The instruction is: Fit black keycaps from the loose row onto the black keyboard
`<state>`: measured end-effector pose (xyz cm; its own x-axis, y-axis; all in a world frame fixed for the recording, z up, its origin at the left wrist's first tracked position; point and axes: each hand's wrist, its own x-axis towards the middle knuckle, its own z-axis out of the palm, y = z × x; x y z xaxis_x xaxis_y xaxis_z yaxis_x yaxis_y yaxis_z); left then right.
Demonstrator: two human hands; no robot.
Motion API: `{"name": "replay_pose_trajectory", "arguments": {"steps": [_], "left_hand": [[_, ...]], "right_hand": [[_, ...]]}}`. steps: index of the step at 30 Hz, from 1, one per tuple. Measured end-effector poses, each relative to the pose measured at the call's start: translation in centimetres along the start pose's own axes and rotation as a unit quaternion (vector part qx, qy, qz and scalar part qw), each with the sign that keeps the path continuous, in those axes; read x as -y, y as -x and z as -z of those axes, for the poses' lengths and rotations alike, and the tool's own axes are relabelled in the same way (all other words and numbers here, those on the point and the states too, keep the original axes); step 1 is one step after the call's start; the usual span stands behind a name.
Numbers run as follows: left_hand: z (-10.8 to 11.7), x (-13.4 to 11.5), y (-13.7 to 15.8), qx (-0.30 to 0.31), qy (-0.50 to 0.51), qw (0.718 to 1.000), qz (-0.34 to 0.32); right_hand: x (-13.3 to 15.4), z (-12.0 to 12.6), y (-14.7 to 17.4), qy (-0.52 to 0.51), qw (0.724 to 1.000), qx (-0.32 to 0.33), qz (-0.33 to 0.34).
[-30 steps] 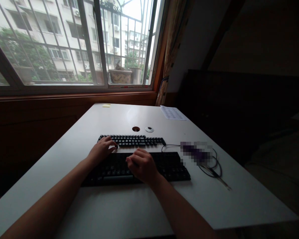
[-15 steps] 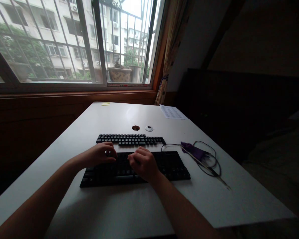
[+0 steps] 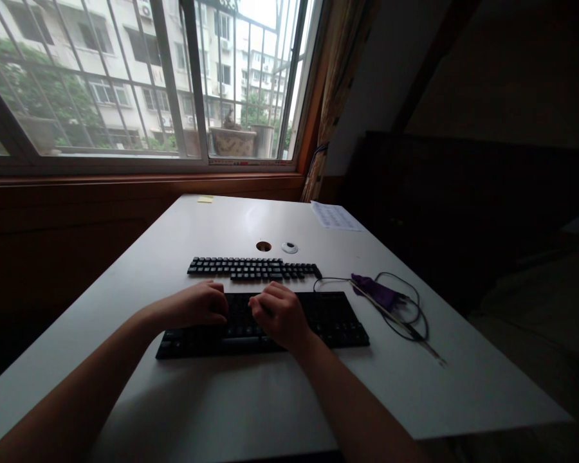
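Note:
A black keyboard (image 3: 289, 334) lies across the near part of the white desk. Over its left half is my left hand (image 3: 205, 305), fingers curled down and drawn in towards the thumb; whatever lies between them is hidden. My right hand (image 3: 277, 312) is over the keyboard's middle, thumb and fingers closed in a pinch, and I cannot make out what is in it. Just behind the keyboard, loose black keycaps (image 3: 251, 267) are lined up in rows on the desk. Parts of the keyboard are covered by both hands.
Right of the keyboard lie a purple cloth pouch (image 3: 379, 292), a coiled black cable (image 3: 419, 308) and a thin stick-like tool (image 3: 424, 344). Further back are a round desk hole (image 3: 264, 246), a white cover (image 3: 290, 247), a printed sheet (image 3: 336, 216) and a yellow note (image 3: 205, 199).
My left hand's fingers have closed in, and the gap between thumb and fingers is gone. The right hand stays nearly in place over the keyboard.

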<state>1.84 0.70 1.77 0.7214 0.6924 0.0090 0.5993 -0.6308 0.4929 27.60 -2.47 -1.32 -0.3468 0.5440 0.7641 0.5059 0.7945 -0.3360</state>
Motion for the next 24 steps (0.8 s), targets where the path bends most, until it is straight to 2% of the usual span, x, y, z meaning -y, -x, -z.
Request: {"name": "replay_pose_trajectory", "arguments": {"steps": [8,18,24], "left_hand": [[-0.5,0.3,0.0,-0.021,-0.013,1.000,-0.010],[-0.5,-0.3,0.0,0.017,-0.035,0.999,0.006],[-0.1,-0.5,0.3,-0.001,-0.028,1.000,-0.001]], "right_hand": [[0.1,-0.1,0.0,0.002,1.000,0.019,0.007],[-0.2,-0.6,0.2,0.001,0.998,0.059,0.012],[-0.3,-0.6,0.3,0.005,0.997,0.076,0.014]]}}
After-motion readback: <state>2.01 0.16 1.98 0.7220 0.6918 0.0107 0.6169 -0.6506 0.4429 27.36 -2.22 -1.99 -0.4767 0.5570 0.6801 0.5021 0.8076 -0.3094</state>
